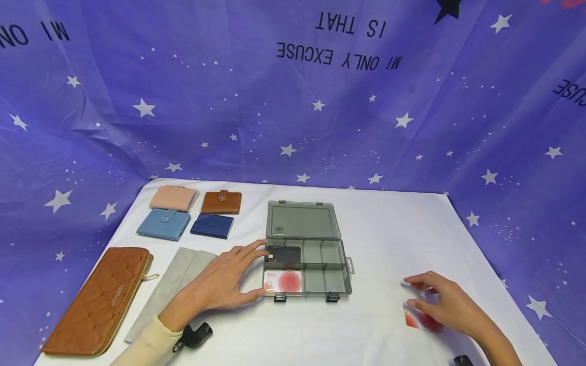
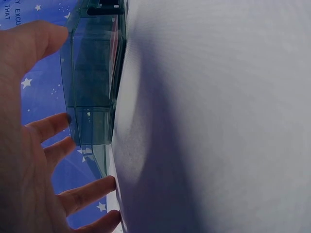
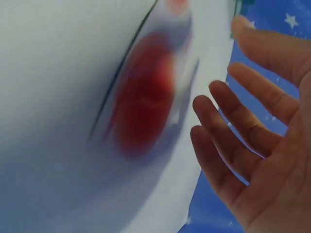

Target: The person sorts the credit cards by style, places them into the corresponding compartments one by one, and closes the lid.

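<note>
A translucent grey-green compartment box [image 1: 324, 278] lies with its lid [image 1: 302, 220] folded back. Inside, a black card marked VIP [image 1: 288, 255] sits in the back left part, and a white card with a red disc [image 1: 279, 281] in the front left part. My left hand [image 1: 224, 279] is spread at the box's left side, thumb and fingertips right at its wall. Over on the right, my right hand [image 1: 446, 302] hovers above a red-and-white card [image 1: 413, 320] on the table. In the right wrist view its fingers [image 3: 243, 136] are loosely extended, apart from the card [image 3: 146, 97].
Left of the box stand pink [image 1: 173, 198], brown [image 1: 222, 202] and blue [image 1: 164, 224] snap card holders and a navy card case [image 1: 212, 226]. Nearer lie a brown quilted zip wallet [image 1: 98, 302] and a grey wallet [image 1: 160, 290], partly under my left arm. A starry purple cloth [image 1: 293, 101] hangs behind.
</note>
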Demonstrator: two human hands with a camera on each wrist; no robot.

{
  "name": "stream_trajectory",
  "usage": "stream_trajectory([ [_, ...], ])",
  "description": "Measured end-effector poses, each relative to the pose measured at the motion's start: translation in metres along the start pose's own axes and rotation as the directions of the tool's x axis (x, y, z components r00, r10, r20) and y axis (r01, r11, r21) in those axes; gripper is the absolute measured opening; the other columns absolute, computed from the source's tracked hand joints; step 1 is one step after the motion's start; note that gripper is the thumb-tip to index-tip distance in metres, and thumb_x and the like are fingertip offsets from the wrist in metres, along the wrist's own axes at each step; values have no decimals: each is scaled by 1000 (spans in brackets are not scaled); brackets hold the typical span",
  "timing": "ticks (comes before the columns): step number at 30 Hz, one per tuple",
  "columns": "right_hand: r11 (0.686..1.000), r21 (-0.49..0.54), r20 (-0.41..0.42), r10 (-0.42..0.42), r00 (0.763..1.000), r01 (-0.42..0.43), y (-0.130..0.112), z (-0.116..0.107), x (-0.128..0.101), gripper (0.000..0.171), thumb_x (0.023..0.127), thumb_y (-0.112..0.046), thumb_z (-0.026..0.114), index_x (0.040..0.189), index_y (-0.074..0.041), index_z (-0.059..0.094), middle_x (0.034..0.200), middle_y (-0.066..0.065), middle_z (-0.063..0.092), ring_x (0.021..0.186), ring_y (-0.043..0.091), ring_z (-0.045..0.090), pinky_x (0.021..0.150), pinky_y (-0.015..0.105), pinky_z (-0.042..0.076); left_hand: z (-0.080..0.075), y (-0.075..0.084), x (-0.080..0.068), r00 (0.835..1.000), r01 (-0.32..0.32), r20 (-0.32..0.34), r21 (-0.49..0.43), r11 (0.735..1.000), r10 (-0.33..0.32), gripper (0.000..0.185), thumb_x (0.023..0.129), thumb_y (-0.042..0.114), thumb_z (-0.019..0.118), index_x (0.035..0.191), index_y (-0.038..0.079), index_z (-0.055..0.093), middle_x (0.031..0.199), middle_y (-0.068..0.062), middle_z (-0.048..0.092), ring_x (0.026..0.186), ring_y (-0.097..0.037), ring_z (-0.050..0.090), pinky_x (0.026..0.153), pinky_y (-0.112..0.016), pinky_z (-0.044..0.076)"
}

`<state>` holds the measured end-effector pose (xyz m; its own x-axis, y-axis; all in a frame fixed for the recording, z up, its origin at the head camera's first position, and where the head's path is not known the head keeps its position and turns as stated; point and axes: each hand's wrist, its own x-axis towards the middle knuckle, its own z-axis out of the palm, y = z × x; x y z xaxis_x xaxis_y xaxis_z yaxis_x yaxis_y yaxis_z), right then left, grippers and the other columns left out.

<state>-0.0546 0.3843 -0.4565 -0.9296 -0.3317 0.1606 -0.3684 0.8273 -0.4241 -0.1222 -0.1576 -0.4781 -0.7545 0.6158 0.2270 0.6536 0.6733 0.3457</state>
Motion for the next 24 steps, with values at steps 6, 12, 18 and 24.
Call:
stream_trajectory([
  [6,998,-6,85,57,995,-57,16,-6,-14,53,75,-37,99,122,-24,76,108,-13,72,95,3,62,81,24,52,0,0,0,1000,9,5,2,1000,-9,82,92,63,75,160,24,51,175,5,35,142,-23,53,97,-54,53],
  [12,999,8,166,30,986,-32,25,-5,-16,62,65,-34,103,118,-21,74,97,-18,61,90,2,50,79,25,44,1,0,0,1000,6,1,2,1000,-6,82,91,63,75,159,24,52,175,5,35,141,-22,54,96,-53,53],
  [18,997,56,156,49,987,-58,26,-3,-17,48,69,-29,101,107,-25,73,92,-20,59,88,1,49,77,22,41,1,0,0,1000,1,-3,3,1000,-1,82,92,63,75,159,24,52,174,5,35,140,-23,54,96,-53,53],
  [24,997,54,31,-50,998,48,22,1,-8,42,78,-14,96,110,-31,73,100,-19,70,89,-1,60,79,12,43,0,0,0,1000,-1,-9,3,1000,1,82,91,63,75,159,24,52,174,4,36,140,-24,55,95,-53,53],
])
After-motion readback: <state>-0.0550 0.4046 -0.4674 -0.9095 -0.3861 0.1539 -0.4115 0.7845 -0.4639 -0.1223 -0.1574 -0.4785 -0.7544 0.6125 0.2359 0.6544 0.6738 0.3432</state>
